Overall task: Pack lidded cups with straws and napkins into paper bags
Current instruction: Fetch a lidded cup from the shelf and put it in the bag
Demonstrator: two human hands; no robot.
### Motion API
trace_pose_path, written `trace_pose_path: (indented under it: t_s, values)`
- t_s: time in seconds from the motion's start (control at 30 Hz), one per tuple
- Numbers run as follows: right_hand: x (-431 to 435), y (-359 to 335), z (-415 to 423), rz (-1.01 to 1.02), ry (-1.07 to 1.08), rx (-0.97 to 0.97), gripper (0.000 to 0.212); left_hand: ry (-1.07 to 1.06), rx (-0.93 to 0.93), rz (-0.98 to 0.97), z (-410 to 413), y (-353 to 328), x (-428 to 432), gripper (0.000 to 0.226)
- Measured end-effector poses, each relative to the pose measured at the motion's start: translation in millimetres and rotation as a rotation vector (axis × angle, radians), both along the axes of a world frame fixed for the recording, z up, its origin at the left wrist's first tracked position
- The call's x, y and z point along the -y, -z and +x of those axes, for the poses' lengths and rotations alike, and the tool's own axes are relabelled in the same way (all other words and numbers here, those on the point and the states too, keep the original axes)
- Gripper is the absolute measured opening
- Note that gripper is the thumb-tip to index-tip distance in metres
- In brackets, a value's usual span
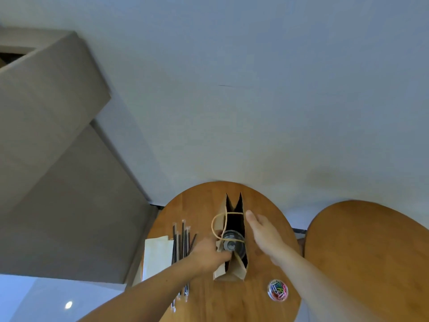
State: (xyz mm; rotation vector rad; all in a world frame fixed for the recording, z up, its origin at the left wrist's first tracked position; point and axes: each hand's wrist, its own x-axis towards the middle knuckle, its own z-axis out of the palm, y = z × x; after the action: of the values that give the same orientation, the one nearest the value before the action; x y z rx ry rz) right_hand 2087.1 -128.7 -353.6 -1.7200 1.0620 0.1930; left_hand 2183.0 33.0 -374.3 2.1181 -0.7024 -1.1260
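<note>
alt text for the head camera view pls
A person's left hand holds a clear lidded cup in the mouth of an open brown paper bag standing on a round wooden table, while the right hand rests against the bag's right side. Black straws and napkins lie to its left; a tub of coloured paper clips sits right.

The cup [232, 244] had its body hidden inside the bag [229, 273]. The left hand [209, 254] had its fingertips lost behind the rim. The forearm [160, 283] covered the straws [183, 238] midway. The right table [371, 252] ran off frame.
</note>
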Motion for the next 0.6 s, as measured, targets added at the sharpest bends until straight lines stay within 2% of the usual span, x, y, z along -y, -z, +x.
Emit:
trace_pose_path:
  t_s: [0.1,0.17,0.3,0.37,0.43,0.5,0.6]
  values:
    - [-3,0,-1,-0.118,-0.050,0.024,0.092,-0.109,0.043,-0.020,-2,3,2,0.020]
    - [-3,-8,1,-0.277,-0.051,0.101,0.081,-0.141,0.022,-0.019,0,2,-1,0.023]
    - [-11,-39,25,-0.412,-0.041,0.386,0.053,-0.111,-0.112,0.024,15,0,-23,0.062]
    - [-22,-54,46,-0.413,-0.120,0.465,0.043,-0.040,-0.086,0.059,28,-4,-41,0.076]
    - [-39,-64,71,-0.363,-0.232,0.472,0.036,-0.027,-0.025,0.100,43,-7,-60,0.060]
    - [-61,-64,98,-0.303,-0.354,0.424,0.028,-0.104,0.058,0.159,60,-5,-82,0.046]
    - [-97,-47,136,-0.299,-0.519,0.246,0.022,-0.242,0.144,0.281,86,5,-113,0.056]
